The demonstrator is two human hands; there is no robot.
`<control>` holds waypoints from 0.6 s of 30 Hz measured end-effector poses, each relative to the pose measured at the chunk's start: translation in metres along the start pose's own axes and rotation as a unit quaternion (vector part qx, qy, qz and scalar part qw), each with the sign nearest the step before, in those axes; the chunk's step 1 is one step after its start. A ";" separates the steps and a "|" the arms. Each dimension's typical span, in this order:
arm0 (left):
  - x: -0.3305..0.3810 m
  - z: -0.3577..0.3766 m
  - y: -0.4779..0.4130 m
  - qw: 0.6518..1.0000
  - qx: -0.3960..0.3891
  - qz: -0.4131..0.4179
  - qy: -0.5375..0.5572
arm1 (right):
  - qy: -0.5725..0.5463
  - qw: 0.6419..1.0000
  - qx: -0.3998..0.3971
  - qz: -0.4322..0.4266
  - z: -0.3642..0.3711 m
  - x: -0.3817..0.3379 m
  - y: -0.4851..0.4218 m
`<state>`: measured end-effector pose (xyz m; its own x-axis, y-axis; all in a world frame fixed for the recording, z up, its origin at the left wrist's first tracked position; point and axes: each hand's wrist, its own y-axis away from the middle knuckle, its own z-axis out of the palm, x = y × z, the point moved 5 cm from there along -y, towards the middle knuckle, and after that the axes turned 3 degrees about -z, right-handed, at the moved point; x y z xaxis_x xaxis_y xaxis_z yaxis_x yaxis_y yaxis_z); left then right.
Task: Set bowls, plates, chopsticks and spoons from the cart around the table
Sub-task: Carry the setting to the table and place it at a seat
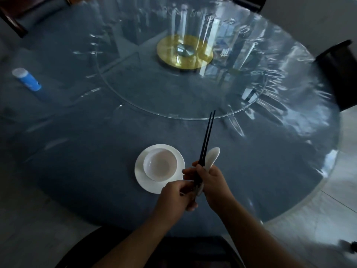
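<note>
No text reads clearly; the blue tube (29, 80) perhaps bears blurred white print.

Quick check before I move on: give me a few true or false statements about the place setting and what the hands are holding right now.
1. The bowl sits on the plate. True.
2. The chopsticks lie flat on the table. False: the right hand holds them, tips pointing toward the glass turntable.
3. The right hand also holds a white spoon. True.
4. The blue bottle stands next to the plate. False: it lies far off on the table's left side.
5. The left hand rests flat on the table. False: it is raised beside the right hand.
</note>
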<state>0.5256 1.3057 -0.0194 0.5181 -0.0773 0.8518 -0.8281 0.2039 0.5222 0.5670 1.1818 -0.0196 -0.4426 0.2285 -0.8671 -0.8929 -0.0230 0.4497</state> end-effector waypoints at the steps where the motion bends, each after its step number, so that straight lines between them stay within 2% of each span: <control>1: -0.002 -0.002 -0.001 1.000 0.001 -0.005 0.007 | 0.000 1.000 -0.004 0.006 0.001 0.002 0.000; 5: -0.013 -0.008 -0.004 0.999 0.009 -0.029 0.026 | 0.027 0.999 -0.018 0.027 0.006 0.009 -0.002; 11: -0.021 -0.019 -0.010 0.999 0.045 -0.028 -0.010 | 0.036 0.997 -0.028 0.061 0.010 0.020 -0.012; 18: -0.042 -0.024 -0.005 0.997 0.024 -0.070 0.012 | 0.181 0.980 0.070 0.049 -0.005 0.006 -0.067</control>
<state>0.5132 1.3309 -0.0587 0.6342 -0.0776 0.7693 -0.7561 0.1455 0.6380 0.6239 1.1802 -0.0565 -0.5481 -0.1299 -0.8263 -0.8361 0.1118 0.5370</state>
